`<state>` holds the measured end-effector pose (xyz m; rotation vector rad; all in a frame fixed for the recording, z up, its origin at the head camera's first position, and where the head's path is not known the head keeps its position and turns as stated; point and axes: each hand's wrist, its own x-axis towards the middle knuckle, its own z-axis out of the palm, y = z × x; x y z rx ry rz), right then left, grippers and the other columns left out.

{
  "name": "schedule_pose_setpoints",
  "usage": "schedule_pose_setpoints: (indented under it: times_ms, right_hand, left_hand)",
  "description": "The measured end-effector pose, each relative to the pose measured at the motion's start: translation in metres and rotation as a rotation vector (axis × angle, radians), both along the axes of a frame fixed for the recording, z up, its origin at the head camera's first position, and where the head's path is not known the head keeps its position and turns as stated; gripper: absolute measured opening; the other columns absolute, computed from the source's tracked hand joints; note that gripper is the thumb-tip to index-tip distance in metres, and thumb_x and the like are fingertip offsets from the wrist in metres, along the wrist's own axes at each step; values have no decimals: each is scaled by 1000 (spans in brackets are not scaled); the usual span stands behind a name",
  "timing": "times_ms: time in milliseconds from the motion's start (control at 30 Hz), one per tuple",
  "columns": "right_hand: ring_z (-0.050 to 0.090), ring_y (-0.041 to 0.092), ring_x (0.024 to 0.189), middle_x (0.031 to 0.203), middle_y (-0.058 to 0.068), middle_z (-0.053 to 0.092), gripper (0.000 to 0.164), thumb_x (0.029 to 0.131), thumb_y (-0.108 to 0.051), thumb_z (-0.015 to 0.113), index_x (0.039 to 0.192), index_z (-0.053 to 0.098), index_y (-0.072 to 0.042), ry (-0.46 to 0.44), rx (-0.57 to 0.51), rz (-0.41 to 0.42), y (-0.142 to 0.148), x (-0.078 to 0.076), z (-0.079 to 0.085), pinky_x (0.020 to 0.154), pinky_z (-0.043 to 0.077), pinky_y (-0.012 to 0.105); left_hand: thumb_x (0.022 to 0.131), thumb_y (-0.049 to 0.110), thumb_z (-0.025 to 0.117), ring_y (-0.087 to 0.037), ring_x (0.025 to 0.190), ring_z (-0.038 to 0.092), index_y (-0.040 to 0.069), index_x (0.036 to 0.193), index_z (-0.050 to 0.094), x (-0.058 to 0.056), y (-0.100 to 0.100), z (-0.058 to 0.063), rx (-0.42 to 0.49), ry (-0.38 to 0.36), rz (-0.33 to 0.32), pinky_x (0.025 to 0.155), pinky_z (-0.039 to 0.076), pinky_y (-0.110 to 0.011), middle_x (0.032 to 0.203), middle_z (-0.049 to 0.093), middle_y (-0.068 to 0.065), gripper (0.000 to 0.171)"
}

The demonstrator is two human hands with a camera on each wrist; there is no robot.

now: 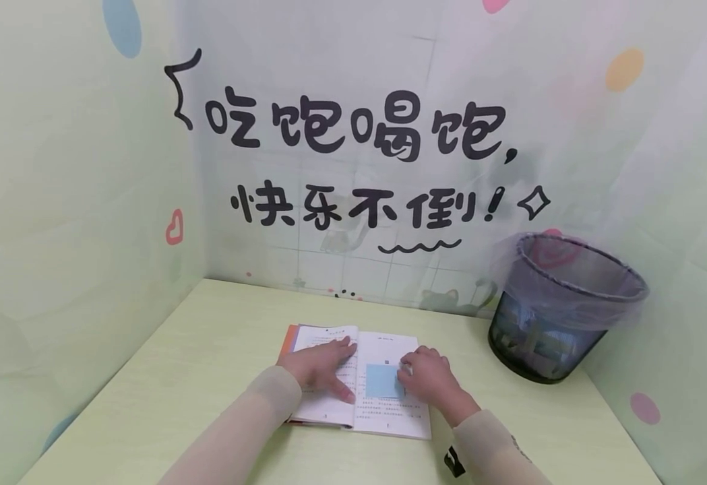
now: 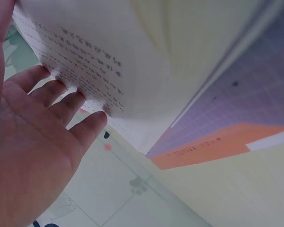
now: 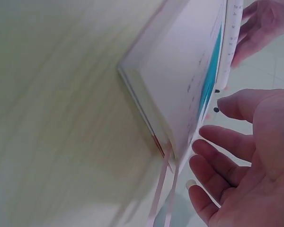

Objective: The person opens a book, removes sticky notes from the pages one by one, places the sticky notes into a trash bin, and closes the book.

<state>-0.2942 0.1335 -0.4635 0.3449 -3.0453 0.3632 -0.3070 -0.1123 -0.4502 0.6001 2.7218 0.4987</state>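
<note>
An open book point(image 1: 383, 421) lies on the table, its printed pages facing up. My left hand point(image 1: 323, 367) rests spread on the left page, thumb toward the spine; in the left wrist view its fingertips point(image 2: 92, 125) touch the printed page. A light blue rectangular paper point(image 1: 382, 382) lies flat on the right page and shows as a teal strip point(image 3: 210, 75) in the right wrist view. At that paper's right edge is my right hand point(image 1: 431, 377), with loosely bent fingers. In the right wrist view, its thumb and fingers stand apart, with nothing gripped between them.
An orange and purple cover point(image 2: 217, 142) shows beneath the left pages. Two pale pink ribbons point(image 3: 160, 194) hang from the book. A dark waste bin point(image 1: 547, 337) with a clear liner stands at the table's back right. Printed curtains point(image 1: 353, 81) enclose the back and sides.
</note>
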Motion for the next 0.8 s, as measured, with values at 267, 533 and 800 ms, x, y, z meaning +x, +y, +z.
schedule_pose_setpoints:
  times_ms: [267,533,800]
  right_hand:
    - [52,24,98,101,3,62,21,89,-29,69,101,74,-12,14,-21,32,-2,5,-1,86,43,47]
    - [50,30,107,114,9,63,41,91,-43,68,111,72,-8,13,11,36,-5,4,-5,93,41,53]
    - [51,29,100,107,8,62,45,89,-44,70,115,69,-6,14,-21,37,-7,2,-7,91,43,52]
  left_hand:
    - [66,57,84,-22,141,17,22,155,33,0,0,0,7,-8,6,115,23,-49,159,20,3,108]
    - [66,57,84,-22,142,15,22,155,32,0,0,0,20,-20,4,115,21,-50,160,18,3,109]
    - [67,58,83,-21,142,16,23,155,33,-1,-1,-2,3,-7,1,115,23,-49,159,19,3,108]
